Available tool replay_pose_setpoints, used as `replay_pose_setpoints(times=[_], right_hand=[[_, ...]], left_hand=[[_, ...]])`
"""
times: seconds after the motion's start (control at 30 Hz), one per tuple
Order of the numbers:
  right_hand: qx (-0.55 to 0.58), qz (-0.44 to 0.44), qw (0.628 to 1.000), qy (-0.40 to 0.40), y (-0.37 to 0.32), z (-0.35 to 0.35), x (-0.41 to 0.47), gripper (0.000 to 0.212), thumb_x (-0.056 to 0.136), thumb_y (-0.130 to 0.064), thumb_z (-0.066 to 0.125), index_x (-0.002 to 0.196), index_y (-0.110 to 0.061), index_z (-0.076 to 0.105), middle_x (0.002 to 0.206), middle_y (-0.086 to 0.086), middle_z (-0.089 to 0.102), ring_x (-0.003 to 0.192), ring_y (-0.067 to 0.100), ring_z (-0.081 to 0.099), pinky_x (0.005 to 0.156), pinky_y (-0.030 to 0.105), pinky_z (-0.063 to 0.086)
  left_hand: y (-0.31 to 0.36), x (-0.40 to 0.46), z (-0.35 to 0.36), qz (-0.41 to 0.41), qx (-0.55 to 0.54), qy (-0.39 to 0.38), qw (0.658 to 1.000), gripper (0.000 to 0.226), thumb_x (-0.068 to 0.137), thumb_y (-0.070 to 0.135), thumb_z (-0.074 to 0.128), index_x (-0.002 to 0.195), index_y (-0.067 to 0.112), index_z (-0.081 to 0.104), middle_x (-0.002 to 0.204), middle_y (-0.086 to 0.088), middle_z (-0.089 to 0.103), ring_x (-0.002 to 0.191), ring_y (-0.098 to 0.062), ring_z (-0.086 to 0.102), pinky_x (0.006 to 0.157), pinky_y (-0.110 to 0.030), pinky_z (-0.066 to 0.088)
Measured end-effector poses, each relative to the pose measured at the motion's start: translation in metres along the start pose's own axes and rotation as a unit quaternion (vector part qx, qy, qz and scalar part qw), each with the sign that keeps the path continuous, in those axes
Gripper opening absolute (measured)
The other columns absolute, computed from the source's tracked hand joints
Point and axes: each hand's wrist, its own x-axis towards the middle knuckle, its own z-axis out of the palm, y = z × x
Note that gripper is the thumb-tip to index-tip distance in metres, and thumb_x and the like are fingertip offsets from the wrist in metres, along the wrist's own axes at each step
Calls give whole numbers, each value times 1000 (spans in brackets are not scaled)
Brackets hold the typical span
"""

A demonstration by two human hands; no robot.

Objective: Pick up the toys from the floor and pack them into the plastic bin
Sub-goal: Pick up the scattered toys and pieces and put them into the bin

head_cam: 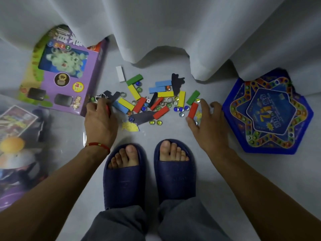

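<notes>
The task is looking barely begun. A scatter of coloured wooden blocks [139, 103], glass marbles [181, 108], small wire rings [162, 103] and dark paper scraps [176, 82] is still lying on the pale tiled floor [156, 131], just in front of the person's dark blue slippers [124, 174]. The left hand [100, 119] is curling its grip round what looks like a red piece and a wire ring at the pile's left edge. The right hand [207, 122] is spreading open, fingers relaxed, thumb touching a red wooden block [193, 110]. A purple cardboard game box [64, 73] and a blue hexagonal game board [268, 115] are lying either side. The clear plastic bin [20, 150] seems to be sitting at far left, already holding some toys.
</notes>
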Motion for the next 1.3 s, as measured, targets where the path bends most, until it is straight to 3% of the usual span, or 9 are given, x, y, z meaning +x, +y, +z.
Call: replay_pose_setpoints(times=[0.2,0.4,0.57,0.7,0.83,0.97,1.13,1.2,1.3], right_hand=[[81,-15,997,7,2,-1,-2,54,92,-33,69,140,-20,48,135,9,41,117,18,49,84,19,46],[154,28,987,43,8,2,-15,46,91,-25,72,133,-20,54,128,6,43,104,11,50,78,9,44],[149,23,986,69,8,8,-28,43,88,-14,68,129,-17,57,119,7,55,104,17,52,73,4,33],[195,60,974,100,3,5,-30,41,86,-8,65,125,-14,59,111,5,61,95,16,57,75,18,47],[301,120,938,124,1,1,-32,33,83,-4,64,110,-23,57,95,1,62,79,16,62,68,27,54],[355,181,906,144,3,-2,-29,27,89,-2,59,107,-21,55,103,-1,66,89,15,68,76,31,60],[448,215,861,107,-6,-29,-25,26,92,-1,62,114,-14,59,103,-3,70,80,10,70,62,20,55],[450,141,880,50,-23,-55,-34,23,91,-5,66,108,-21,61,98,-12,70,81,5,70,61,18,55],[311,-64,936,-151,-53,-85,-59,19,93,-15,66,103,-31,61,108,-15,68,95,-1,66,78,19,57]], left_hand=[[3,3,-12,-68,-76,16,995,30,85,13,66,111,21,53,117,-10,61,101,-32,60,88,-44,54],[50,-32,-34,-139,-262,-6,955,32,88,8,63,113,22,48,108,-1,57,91,-24,67,67,-38,61],[92,-54,-25,-219,-435,-135,863,29,89,-6,56,110,13,50,107,-13,62,77,-28,69,60,-31,57],[105,-60,-15,-278,-492,-241,789,31,92,-6,47,116,12,52,105,-15,63,71,-31,64,61,-39,58],[106,-56,-10,-319,-530,-292,730,27,97,-2,42,121,0,55,90,-17,58,55,-20,53,49,-30,47],[103,-54,-4,-354,-571,-311,673,31,94,-3,31,112,3,56,82,-16,52,52,-19,42,47,-28,35],[104,-56,-5,-373,-590,-355,622,21,92,10,38,104,9,55,84,-14,55,60,-20,46,56,-31,42],[108,-58,-5,-376,-575,-375,622,20,95,25,48,104,10,59,93,-14,58,70,-22,55,67,-36,52],[118,-60,0,-371,-595,-419,577,37,94,46,52,105,12,62,92,-9,65,84,-24,66,79,-41,57]])
